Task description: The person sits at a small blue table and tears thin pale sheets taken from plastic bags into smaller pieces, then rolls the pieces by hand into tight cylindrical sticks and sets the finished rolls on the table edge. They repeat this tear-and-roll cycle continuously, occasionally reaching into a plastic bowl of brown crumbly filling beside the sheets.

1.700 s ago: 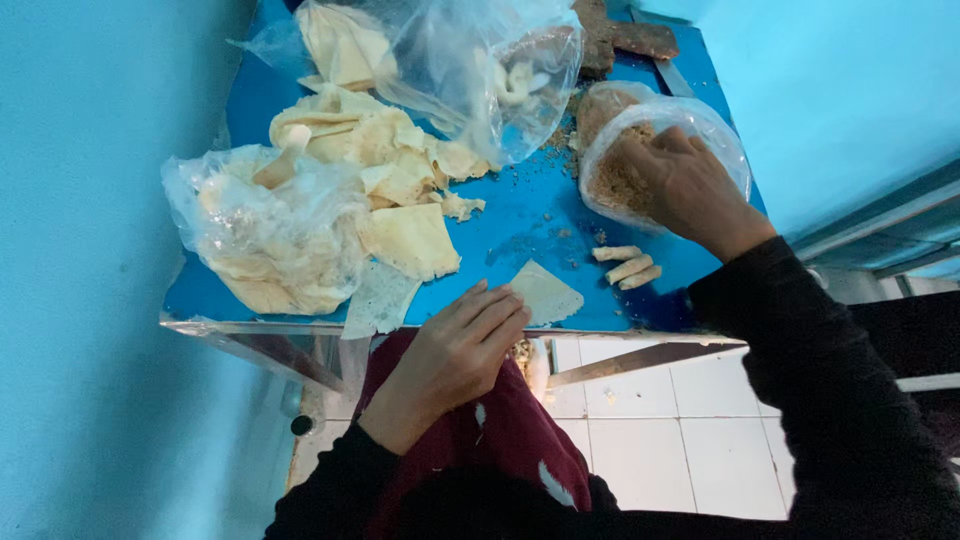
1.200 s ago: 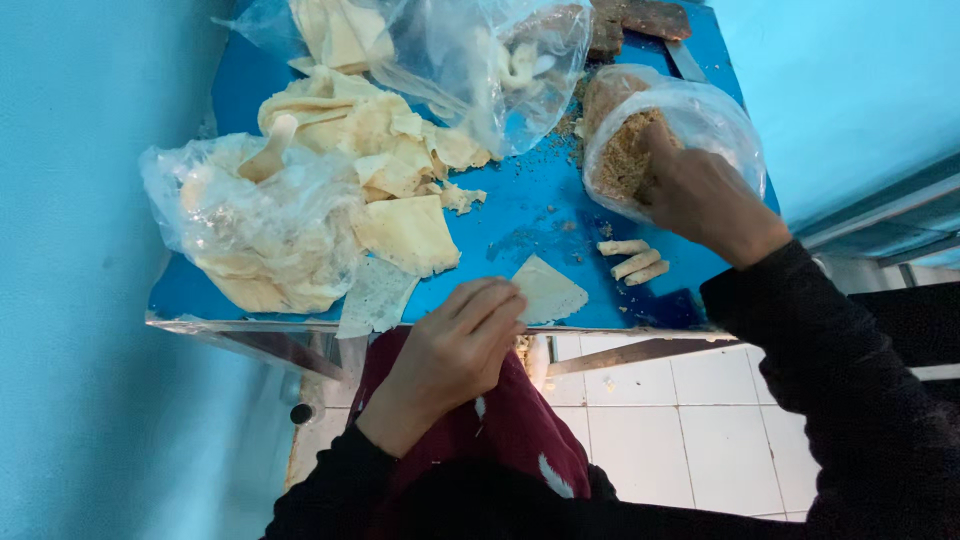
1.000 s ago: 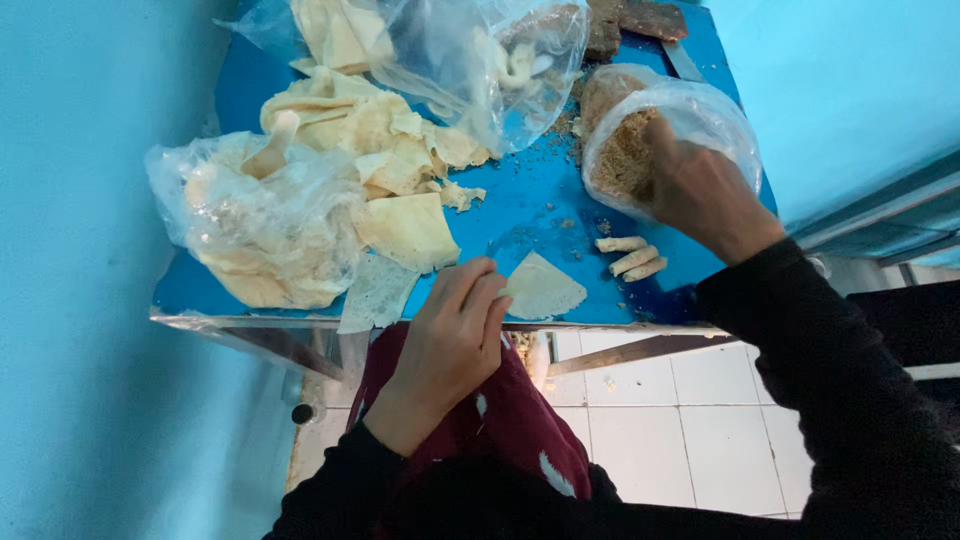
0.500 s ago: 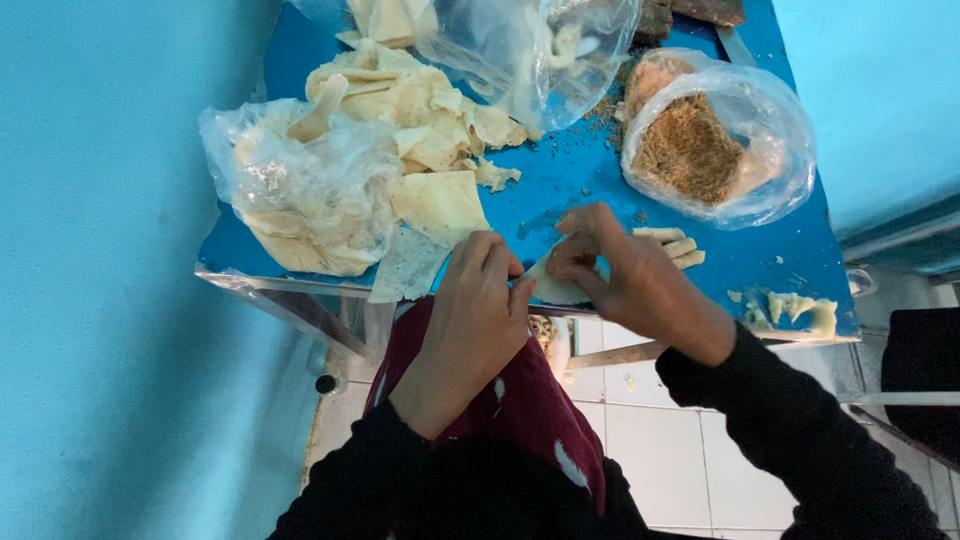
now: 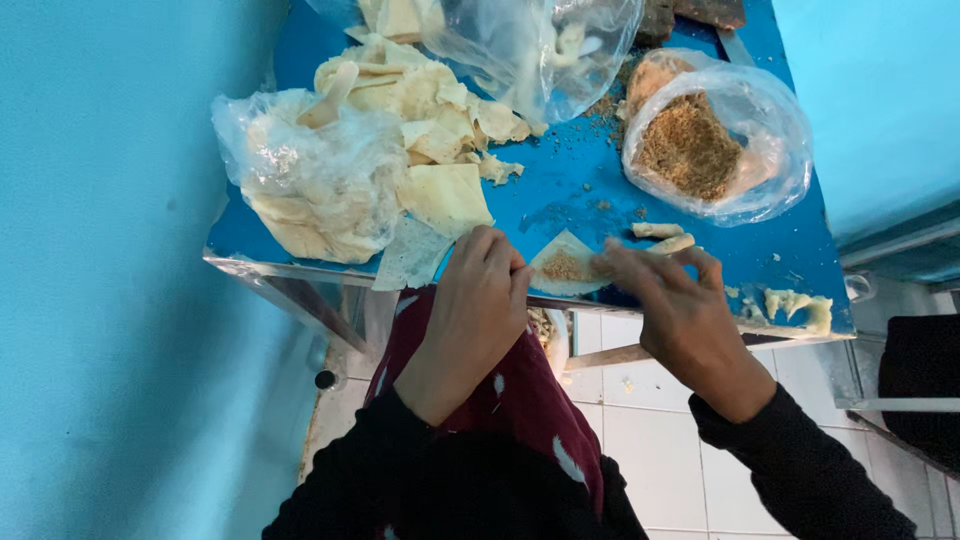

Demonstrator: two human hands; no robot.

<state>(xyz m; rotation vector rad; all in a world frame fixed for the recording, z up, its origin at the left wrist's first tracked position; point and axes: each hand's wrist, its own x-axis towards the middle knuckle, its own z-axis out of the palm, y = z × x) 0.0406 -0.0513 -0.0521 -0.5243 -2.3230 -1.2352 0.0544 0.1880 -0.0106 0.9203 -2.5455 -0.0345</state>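
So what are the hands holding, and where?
Both hands, left and right, pinch a small filled pastry wrapper by its opposite edges with their fingers.

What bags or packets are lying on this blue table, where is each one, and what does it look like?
Clear plastic bag: left side of the table, crumpled, stuffed with pale yellow dough sheets.
Second clear bag: top middle, open, holding a few pale pieces.
Rounded clear bag: right side, open, holding brown crumbly filling.
No labels, signs or screens show.
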